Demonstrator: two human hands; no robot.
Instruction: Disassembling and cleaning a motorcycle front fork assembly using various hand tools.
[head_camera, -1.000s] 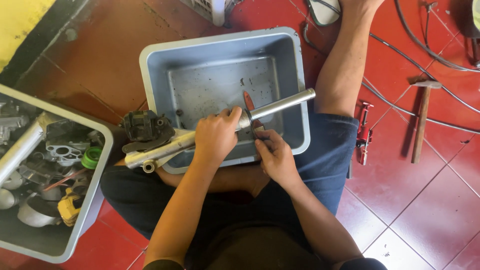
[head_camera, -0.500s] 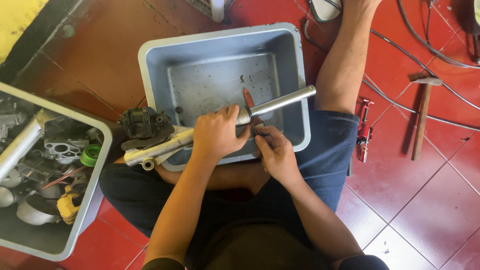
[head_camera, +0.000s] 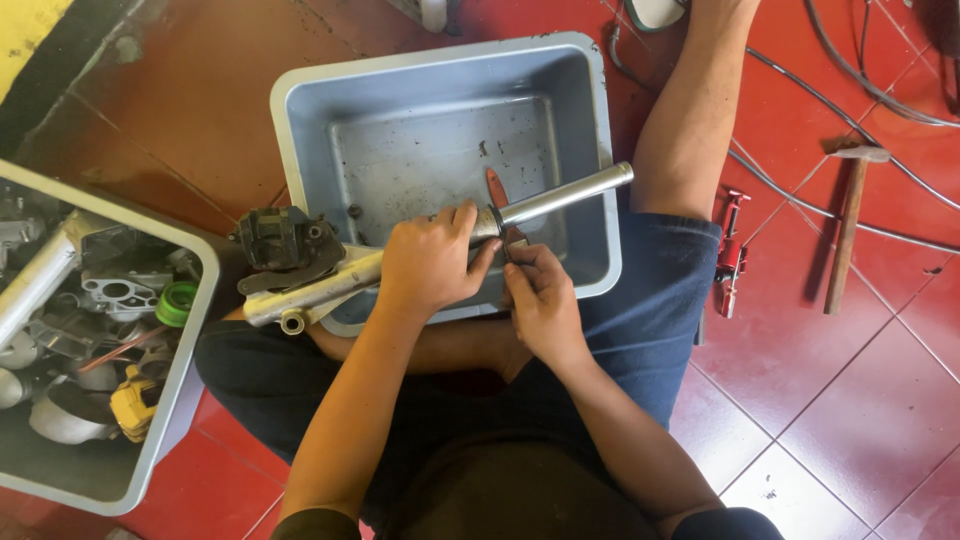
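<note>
Left hand (head_camera: 430, 262) clenched around fork tube (head_camera: 440, 245), held level over near rim of grey tub (head_camera: 440, 130). Right hand (head_camera: 540, 300) fingers pinched on small tool (head_camera: 515, 240) at tube's seal. Brake caliper (head_camera: 285, 245) at tube's left end. Hammer (head_camera: 848, 225) on floor, well apart

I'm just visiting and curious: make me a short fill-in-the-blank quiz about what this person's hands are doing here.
1. The left hand grips a long metal fork tube held over a ____ plastic tub.
2. The right hand works at the tube just ____ of the left hand.
3. A hammer with a wooden handle lies on the ____ tiled floor.

Missing words: grey; right; red
</note>
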